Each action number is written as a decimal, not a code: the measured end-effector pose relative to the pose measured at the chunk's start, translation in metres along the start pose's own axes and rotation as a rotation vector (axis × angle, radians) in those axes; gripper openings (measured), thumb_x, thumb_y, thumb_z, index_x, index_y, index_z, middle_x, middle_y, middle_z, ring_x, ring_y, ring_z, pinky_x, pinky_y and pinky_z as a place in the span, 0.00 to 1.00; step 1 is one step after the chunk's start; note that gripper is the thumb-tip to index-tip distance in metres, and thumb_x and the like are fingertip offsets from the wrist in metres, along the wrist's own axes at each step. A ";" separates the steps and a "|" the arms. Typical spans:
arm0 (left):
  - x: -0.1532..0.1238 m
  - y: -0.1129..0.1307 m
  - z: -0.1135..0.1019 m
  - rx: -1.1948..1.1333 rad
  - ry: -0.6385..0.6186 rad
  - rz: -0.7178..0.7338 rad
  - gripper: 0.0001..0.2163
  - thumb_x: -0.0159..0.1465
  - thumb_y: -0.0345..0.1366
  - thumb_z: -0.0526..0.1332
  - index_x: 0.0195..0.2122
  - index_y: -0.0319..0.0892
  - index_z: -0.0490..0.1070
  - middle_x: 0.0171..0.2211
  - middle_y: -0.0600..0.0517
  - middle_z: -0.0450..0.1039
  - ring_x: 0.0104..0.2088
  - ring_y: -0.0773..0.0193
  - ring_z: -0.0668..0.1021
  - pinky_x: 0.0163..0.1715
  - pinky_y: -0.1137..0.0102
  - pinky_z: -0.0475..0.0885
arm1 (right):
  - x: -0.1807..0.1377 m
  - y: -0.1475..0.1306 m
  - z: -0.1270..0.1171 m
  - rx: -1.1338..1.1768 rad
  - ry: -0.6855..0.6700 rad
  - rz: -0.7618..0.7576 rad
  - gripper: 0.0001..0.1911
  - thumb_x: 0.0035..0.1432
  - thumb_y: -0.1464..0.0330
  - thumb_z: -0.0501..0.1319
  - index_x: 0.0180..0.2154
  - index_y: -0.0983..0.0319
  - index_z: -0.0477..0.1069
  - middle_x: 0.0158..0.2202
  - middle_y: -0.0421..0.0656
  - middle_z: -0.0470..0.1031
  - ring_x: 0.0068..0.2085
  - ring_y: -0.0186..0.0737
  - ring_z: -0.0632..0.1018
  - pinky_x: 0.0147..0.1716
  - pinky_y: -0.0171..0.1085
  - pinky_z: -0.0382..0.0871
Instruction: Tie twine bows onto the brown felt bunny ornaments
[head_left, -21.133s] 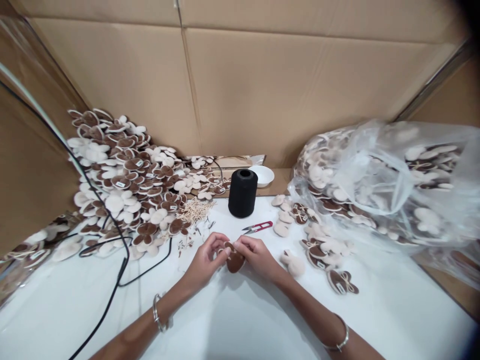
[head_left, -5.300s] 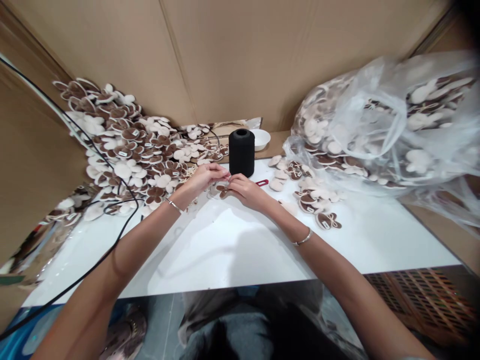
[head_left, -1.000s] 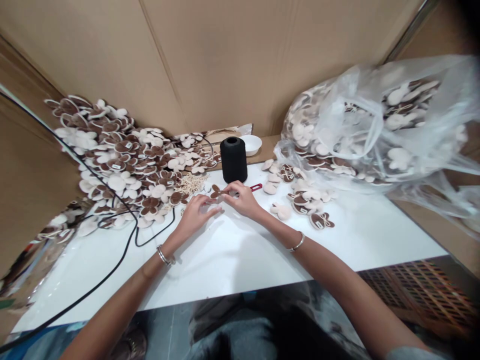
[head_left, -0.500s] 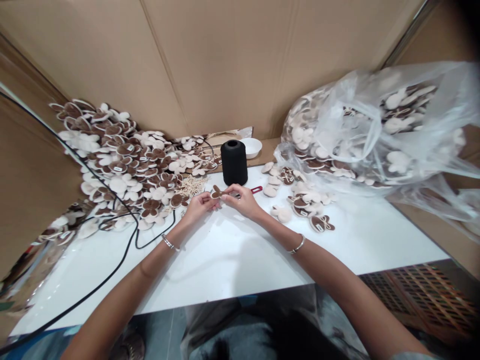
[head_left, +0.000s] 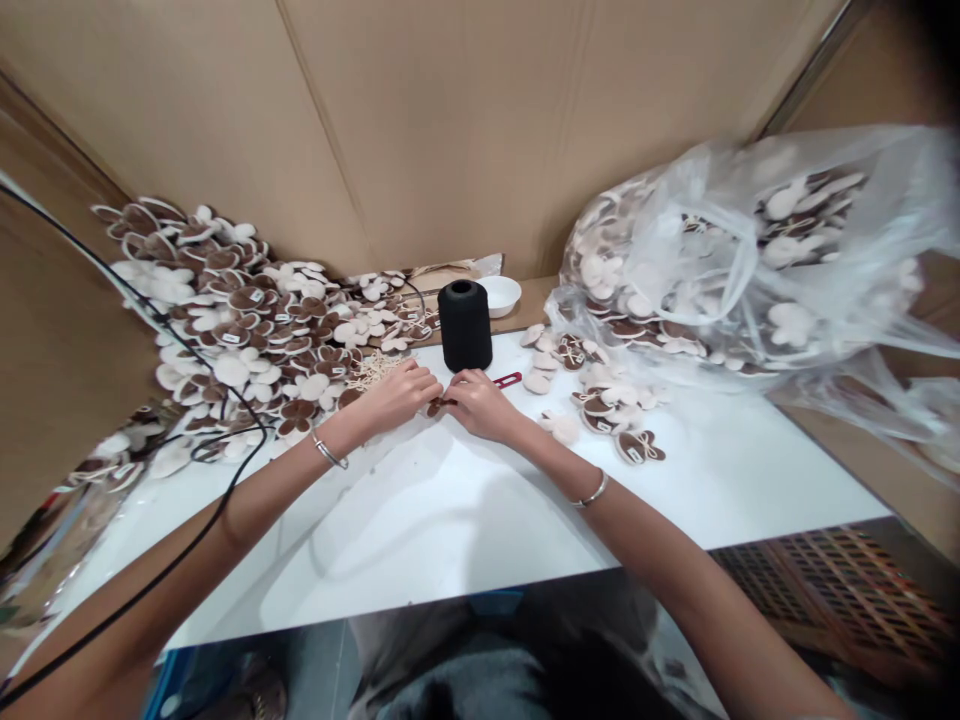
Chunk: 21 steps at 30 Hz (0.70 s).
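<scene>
My left hand (head_left: pixel 401 395) and my right hand (head_left: pixel 480 405) meet over the white table, fingertips nearly touching. Between them, a small brown felt piece (head_left: pixel 436 406) is pinched low, most of it hidden by my fingers. Just beyond my right hand lie thread snips with a red handle (head_left: pixel 508 379), mostly hidden behind the fingers. A black thread cone (head_left: pixel 465 326) stands upright a little farther back. A bundle of pale cord pieces (head_left: pixel 373 370) lies beyond my left hand.
A heap of cream-and-brown rabbit-shaped padded pieces (head_left: pixel 255 330) rises at the left. More lie loose on the right of the white table (head_left: pixel 420 530), beside a bulging clear plastic bag (head_left: pixel 735 260). A white bowl (head_left: pixel 499 295) sits behind the cone. A black cable (head_left: pixel 225 430) crosses the left. Cardboard walls surround the table.
My hands have drawn closer together and lowered. The brown piece, held up in view earlier, now sits low between my fingers and is mostly covered.
</scene>
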<state>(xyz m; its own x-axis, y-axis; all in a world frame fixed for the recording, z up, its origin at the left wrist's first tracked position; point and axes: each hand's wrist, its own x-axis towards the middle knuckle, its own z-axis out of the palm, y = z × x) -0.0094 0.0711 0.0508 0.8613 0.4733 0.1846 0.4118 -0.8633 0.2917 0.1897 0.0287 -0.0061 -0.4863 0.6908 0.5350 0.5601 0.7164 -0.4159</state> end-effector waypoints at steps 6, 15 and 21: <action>-0.009 0.021 0.010 0.137 0.026 -0.007 0.10 0.64 0.27 0.51 0.28 0.43 0.67 0.27 0.45 0.68 0.32 0.56 0.69 0.39 0.61 0.61 | 0.000 -0.003 0.003 -0.032 0.057 0.063 0.05 0.58 0.76 0.60 0.32 0.63 0.73 0.33 0.48 0.74 0.43 0.47 0.72 0.46 0.44 0.63; -0.031 0.029 0.031 0.108 0.127 -0.113 0.10 0.63 0.25 0.53 0.37 0.41 0.72 0.29 0.45 0.71 0.33 0.56 0.71 0.36 0.63 0.61 | 0.000 -0.005 0.004 0.033 0.128 0.124 0.02 0.59 0.73 0.62 0.35 0.64 0.74 0.36 0.49 0.74 0.43 0.47 0.73 0.46 0.45 0.63; -0.040 0.036 0.032 -0.134 0.395 -0.435 0.09 0.66 0.39 0.57 0.33 0.43 0.72 0.30 0.49 0.72 0.31 0.61 0.72 0.34 0.68 0.63 | 0.000 -0.006 0.002 0.075 0.149 0.119 0.02 0.59 0.72 0.62 0.36 0.62 0.74 0.36 0.47 0.74 0.44 0.46 0.73 0.46 0.45 0.63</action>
<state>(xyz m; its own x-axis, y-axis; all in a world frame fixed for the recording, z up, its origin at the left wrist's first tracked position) -0.0192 0.0156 0.0236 0.4363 0.8293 0.3491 0.6383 -0.5587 0.5295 0.1845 0.0248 -0.0050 -0.3115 0.7531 0.5794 0.5538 0.6394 -0.5333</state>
